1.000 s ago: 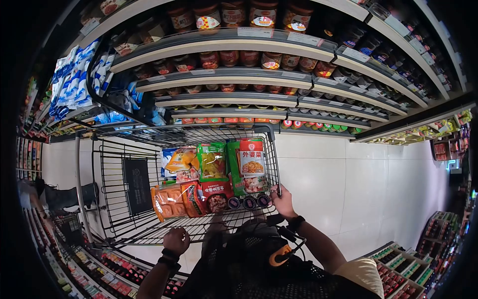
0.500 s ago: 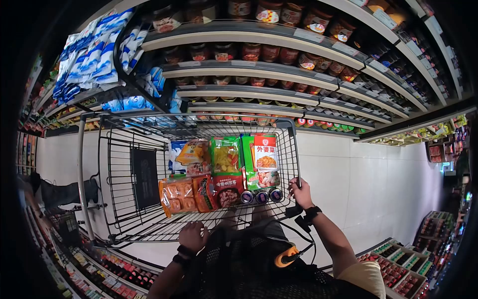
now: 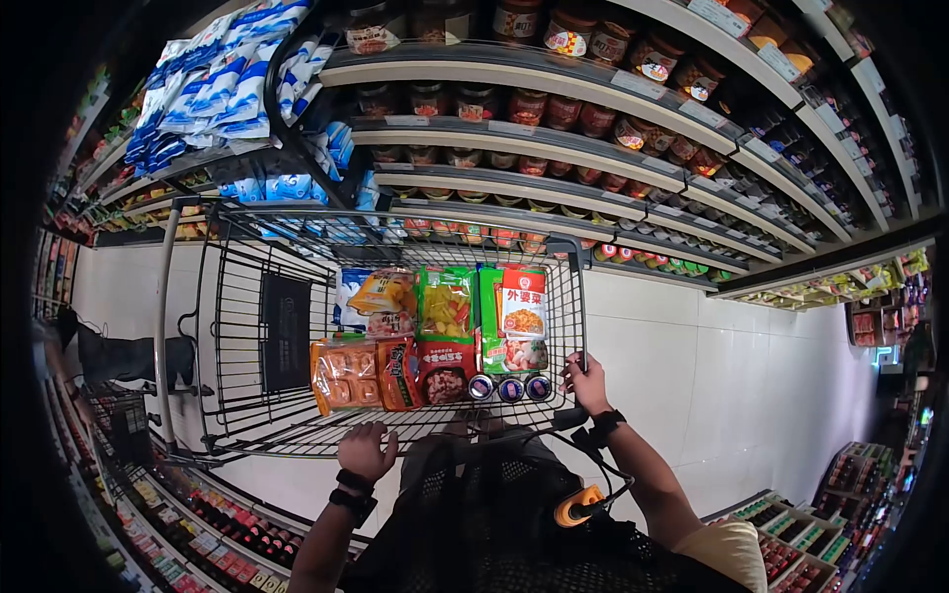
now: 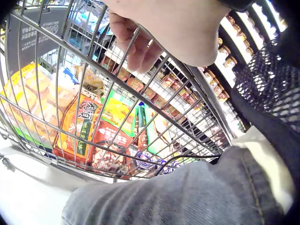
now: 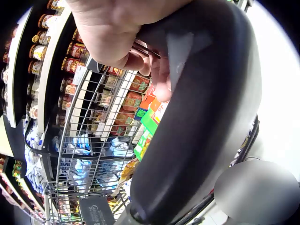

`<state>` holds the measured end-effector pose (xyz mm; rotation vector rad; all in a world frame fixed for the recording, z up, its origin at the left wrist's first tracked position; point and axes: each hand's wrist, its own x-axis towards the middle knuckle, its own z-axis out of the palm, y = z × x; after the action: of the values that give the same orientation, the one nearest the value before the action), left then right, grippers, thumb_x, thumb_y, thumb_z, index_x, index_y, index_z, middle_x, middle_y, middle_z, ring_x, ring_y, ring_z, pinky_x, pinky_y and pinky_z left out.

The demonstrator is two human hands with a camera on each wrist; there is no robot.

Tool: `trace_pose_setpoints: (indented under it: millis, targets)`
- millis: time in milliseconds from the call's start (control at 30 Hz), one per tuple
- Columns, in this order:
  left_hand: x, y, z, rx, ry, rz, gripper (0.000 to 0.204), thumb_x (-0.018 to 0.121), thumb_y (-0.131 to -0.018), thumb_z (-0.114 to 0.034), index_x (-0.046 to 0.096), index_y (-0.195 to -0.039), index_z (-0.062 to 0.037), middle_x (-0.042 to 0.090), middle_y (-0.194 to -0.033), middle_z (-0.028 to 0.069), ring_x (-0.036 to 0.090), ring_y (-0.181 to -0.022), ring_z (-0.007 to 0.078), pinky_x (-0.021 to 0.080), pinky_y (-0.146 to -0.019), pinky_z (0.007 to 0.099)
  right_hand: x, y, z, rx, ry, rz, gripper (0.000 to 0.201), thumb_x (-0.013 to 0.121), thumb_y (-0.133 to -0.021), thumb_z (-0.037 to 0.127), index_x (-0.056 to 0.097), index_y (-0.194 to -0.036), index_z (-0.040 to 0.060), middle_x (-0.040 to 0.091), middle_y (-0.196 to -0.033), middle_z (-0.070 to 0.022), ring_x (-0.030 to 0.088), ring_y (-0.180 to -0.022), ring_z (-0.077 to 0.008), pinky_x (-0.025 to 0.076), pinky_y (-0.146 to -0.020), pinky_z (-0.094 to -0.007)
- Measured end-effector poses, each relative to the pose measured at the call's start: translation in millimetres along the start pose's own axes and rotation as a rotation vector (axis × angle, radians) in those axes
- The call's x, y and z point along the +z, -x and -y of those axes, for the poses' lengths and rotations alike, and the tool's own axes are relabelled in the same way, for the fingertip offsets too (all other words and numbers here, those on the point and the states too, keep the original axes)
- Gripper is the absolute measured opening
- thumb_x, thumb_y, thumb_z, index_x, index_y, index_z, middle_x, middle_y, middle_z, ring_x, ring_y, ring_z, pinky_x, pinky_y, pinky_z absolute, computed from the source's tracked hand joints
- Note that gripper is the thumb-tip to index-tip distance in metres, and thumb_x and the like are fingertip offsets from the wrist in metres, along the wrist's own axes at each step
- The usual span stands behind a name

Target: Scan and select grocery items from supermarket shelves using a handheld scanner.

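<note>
A wire shopping cart (image 3: 237, 415) stands crosswise in front of me, with food packets in it. At its right-hand end my right hand (image 3: 587, 385) grips the rim by the dark corner bumper (image 5: 201, 108), fingers curled over the edge. My left hand (image 3: 366, 451) rests over the near side rim, its fingers hanging loosely past the wire in the left wrist view. Inside lie a red-and-white packet (image 3: 524, 302), a green packet (image 3: 447, 300), a red packet (image 3: 445, 371), an orange packet (image 3: 348, 376) and three dark-lidded jars (image 3: 510, 388).
Shelves of jars (image 3: 554, 107) run along the far side of the cart. Blue-and-white packets (image 3: 213, 89) hang at the upper left. Someone in dark trousers (image 3: 138, 361) stands beyond the cart handle (image 3: 168, 326). Pale tiled floor (image 3: 682, 385) stretches to the right, with bottle shelves (image 3: 237, 519) at lower left.
In the head view the shelves and blue packets have shifted right, the cart less so. My left hand's fingers have loosened over the near rim. The right hand stays at the cart's corner.
</note>
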<state>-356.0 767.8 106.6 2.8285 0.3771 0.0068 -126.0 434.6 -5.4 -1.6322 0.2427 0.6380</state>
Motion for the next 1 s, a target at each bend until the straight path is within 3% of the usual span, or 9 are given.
trace_pose_setpoints:
  millis: [567,967,1000]
  targets:
    - [-5,-2,38,0.0,-0.04,0.056,0.013,0.055,-0.076,-0.019,0.054,-0.071,-0.0081,0.056,-0.063,0.0085,0.057,-0.061,0.0276,0.046,-0.055,0.039,37,4,0,-0.061,0.007,-0.021,0.008,0.047,-0.088,0.006,0.05,-0.094,0.0013,0.058,-0.065,-0.0079,0.055,-0.045,-0.0127,0.045,-0.04,-0.0242]
    - [-28,-2,80,-0.039,-0.026,0.284,0.024,0.051,-0.082,-0.028,0.059,-0.073,-0.0076,0.059,-0.068,0.0119,0.059,-0.07,0.0304,0.048,-0.06,0.0423,82,24,4,0.001,-0.065,-0.106,0.01,0.048,-0.083,0.003,0.053,-0.092,0.0004,0.057,-0.063,-0.0064,0.055,-0.044,-0.0116,0.044,-0.039,-0.024]
    - [-32,-4,85,0.002,-0.01,0.301,0.025,0.05,-0.083,-0.029,0.059,-0.072,-0.0075,0.06,-0.069,0.0122,0.059,-0.071,0.0305,0.048,-0.061,0.0424,85,26,4,0.019,-0.01,-0.064,0.015,0.047,-0.083,0.003,0.05,-0.097,-0.0001,0.058,-0.069,-0.0097,0.057,-0.048,-0.0141,0.05,-0.045,-0.0262]
